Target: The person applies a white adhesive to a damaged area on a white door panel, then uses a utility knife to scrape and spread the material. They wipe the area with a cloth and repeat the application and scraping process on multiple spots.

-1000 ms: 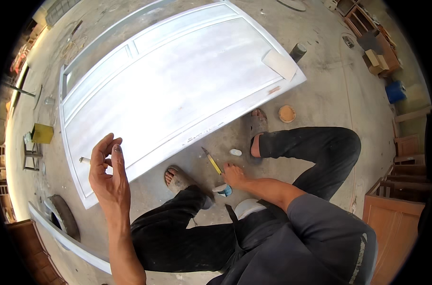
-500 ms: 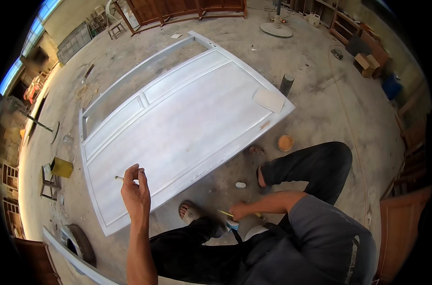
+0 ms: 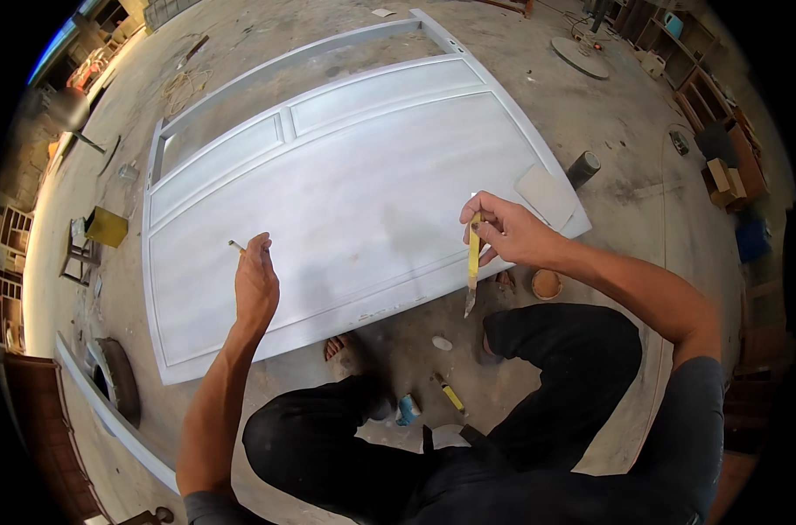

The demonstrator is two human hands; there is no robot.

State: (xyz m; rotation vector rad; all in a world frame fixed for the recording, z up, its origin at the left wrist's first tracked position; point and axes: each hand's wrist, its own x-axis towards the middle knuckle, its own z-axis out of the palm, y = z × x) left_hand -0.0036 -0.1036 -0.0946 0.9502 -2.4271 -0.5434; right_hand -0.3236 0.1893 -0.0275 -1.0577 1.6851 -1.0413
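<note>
Yellow-handled scraper (image 3: 473,262) is gripped in the right hand (image 3: 515,234) over the near edge of the white panel (image 3: 345,210); a cigarette (image 3: 235,247) is pinched by the left hand (image 3: 256,282) over its left half. Coating looks mostly done; dark marks (image 3: 377,312) are left along that edge.

Scuffed concrete floor (image 3: 625,227), wooden shelving (image 3: 704,94) beyond

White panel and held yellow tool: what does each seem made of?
White panel: probably wood, with smooth, matt-looking paint; its framed mouldings suggest joinery. Held yellow tool: thin grey blade, likely metal; plain yellow handle, perhaps painted or plastic.
</note>
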